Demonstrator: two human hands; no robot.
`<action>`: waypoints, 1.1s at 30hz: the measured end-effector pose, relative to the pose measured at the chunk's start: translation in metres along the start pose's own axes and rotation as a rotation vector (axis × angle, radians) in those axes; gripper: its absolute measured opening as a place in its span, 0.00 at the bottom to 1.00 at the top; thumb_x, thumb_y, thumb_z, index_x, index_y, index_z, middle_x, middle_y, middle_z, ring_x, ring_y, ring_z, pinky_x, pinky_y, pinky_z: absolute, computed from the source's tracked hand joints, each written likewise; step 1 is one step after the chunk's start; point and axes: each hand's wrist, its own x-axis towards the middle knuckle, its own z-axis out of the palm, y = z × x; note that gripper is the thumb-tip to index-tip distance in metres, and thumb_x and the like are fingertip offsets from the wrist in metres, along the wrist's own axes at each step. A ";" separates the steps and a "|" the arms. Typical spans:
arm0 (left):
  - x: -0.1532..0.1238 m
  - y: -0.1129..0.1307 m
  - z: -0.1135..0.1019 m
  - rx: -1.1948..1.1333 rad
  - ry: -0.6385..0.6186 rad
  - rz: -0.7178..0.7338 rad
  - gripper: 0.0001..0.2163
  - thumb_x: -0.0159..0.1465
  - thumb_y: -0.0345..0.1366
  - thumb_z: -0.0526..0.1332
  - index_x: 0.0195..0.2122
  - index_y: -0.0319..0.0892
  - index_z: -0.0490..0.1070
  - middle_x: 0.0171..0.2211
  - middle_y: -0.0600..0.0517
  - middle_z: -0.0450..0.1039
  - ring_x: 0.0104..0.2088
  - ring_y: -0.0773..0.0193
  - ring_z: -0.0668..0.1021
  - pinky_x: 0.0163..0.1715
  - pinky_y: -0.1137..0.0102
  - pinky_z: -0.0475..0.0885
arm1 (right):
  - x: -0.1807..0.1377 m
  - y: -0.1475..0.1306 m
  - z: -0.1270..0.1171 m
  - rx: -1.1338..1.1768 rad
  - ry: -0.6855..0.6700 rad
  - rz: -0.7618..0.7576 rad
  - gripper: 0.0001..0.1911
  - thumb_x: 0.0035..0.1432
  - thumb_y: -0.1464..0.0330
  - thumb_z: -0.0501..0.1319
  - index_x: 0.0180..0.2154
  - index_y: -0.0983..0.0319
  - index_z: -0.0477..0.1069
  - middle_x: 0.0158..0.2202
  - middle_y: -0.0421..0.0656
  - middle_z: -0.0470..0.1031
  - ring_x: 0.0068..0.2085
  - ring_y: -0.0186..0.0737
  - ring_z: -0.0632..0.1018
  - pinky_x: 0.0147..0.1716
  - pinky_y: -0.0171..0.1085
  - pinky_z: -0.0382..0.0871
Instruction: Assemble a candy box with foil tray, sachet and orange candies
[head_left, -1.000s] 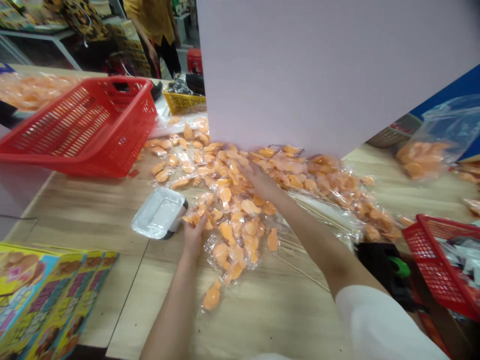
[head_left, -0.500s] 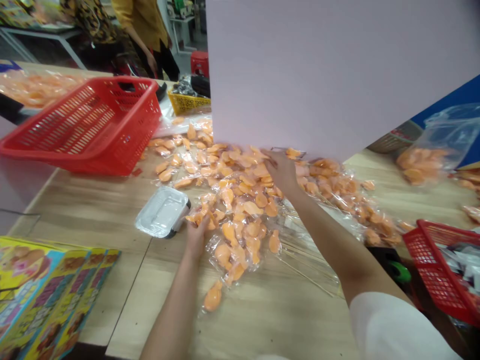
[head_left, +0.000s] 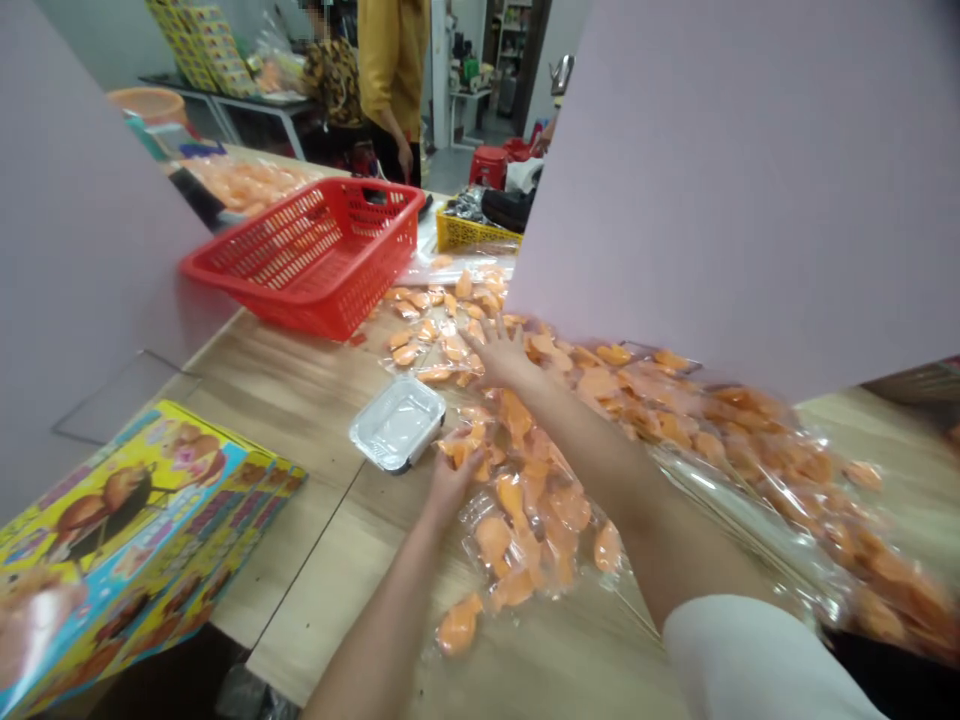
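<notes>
Many orange drumstick-shaped pieces in clear plastic wrappers (head_left: 536, 490) lie heaped across the middle of the table. My left hand (head_left: 452, 482) is at the near left edge of the heap, its fingers curled round a few wrapped orange pieces (head_left: 466, 438). My right hand (head_left: 499, 357) reaches over the far left part of the heap with its fingers spread, palm down on the packets. Just left of my left hand sits a silver foil tray (head_left: 397, 422) with a dark edge showing beneath it. One wrapped orange piece (head_left: 459, 625) lies apart, nearer to me.
A red plastic basket (head_left: 300, 292) stands at the back left, with a yellow basket (head_left: 472, 234) beyond. Printed yellow boxes (head_left: 150, 530) are stacked at the left. A pale panel (head_left: 720, 190) rises behind the heap. Thin sticks in plastic (head_left: 742, 515) lie at the right. Two people are in the background.
My view has turned left. My right hand has moved left across the heap, and its fingers are now spread. My left hand stays by the foil tray with orange pieces in its fingers.
</notes>
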 end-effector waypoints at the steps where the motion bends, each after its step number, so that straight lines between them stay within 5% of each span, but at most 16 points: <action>1: 0.000 -0.001 0.000 -0.013 -0.002 -0.009 0.26 0.49 0.48 0.75 0.46 0.42 0.73 0.43 0.47 0.78 0.43 0.55 0.80 0.45 0.64 0.74 | 0.010 -0.004 0.004 -0.020 -0.070 0.024 0.60 0.44 0.54 0.74 0.71 0.50 0.44 0.73 0.57 0.38 0.70 0.75 0.44 0.59 0.73 0.47; 4: 0.001 -0.004 0.001 -0.066 -0.020 -0.049 0.28 0.48 0.48 0.75 0.46 0.41 0.72 0.44 0.45 0.79 0.44 0.54 0.81 0.46 0.63 0.74 | 0.024 -0.006 0.016 -0.044 -0.093 0.061 0.45 0.52 0.57 0.70 0.67 0.52 0.56 0.69 0.59 0.51 0.66 0.72 0.56 0.56 0.66 0.58; 8: 0.001 -0.003 0.003 -0.123 -0.008 -0.073 0.29 0.45 0.47 0.77 0.46 0.41 0.73 0.46 0.43 0.79 0.45 0.53 0.81 0.47 0.62 0.74 | 0.018 0.005 0.016 0.071 0.089 0.050 0.24 0.56 0.73 0.61 0.55 0.59 0.70 0.54 0.58 0.70 0.57 0.61 0.69 0.51 0.52 0.66; 12: 0.000 0.002 0.004 -0.116 0.013 -0.062 0.26 0.46 0.44 0.77 0.45 0.41 0.74 0.44 0.45 0.79 0.43 0.54 0.81 0.44 0.64 0.74 | 0.006 0.035 -0.001 0.463 0.319 0.172 0.23 0.52 0.78 0.57 0.50 0.61 0.69 0.48 0.49 0.74 0.46 0.47 0.73 0.47 0.43 0.69; 18: -0.001 0.002 0.004 -0.130 -0.009 -0.084 0.26 0.48 0.42 0.76 0.46 0.41 0.73 0.42 0.45 0.80 0.42 0.55 0.82 0.44 0.64 0.74 | -0.039 0.084 -0.031 1.087 0.636 0.275 0.21 0.48 0.72 0.60 0.47 0.58 0.66 0.40 0.41 0.72 0.33 0.36 0.70 0.33 0.37 0.69; 26: -0.001 0.009 0.005 -0.069 -0.007 -0.047 0.26 0.45 0.42 0.76 0.44 0.41 0.73 0.39 0.47 0.79 0.41 0.56 0.81 0.44 0.64 0.73 | -0.101 0.086 -0.032 1.620 0.465 0.205 0.25 0.45 0.65 0.67 0.47 0.53 0.68 0.48 0.39 0.76 0.46 0.44 0.77 0.41 0.42 0.75; 33: -0.003 0.011 0.006 0.003 0.021 -0.019 0.24 0.47 0.43 0.75 0.44 0.41 0.74 0.42 0.47 0.79 0.42 0.57 0.80 0.44 0.66 0.74 | -0.114 0.080 -0.020 1.815 0.389 0.207 0.33 0.41 0.68 0.69 0.51 0.49 0.69 0.46 0.37 0.80 0.48 0.46 0.79 0.42 0.43 0.77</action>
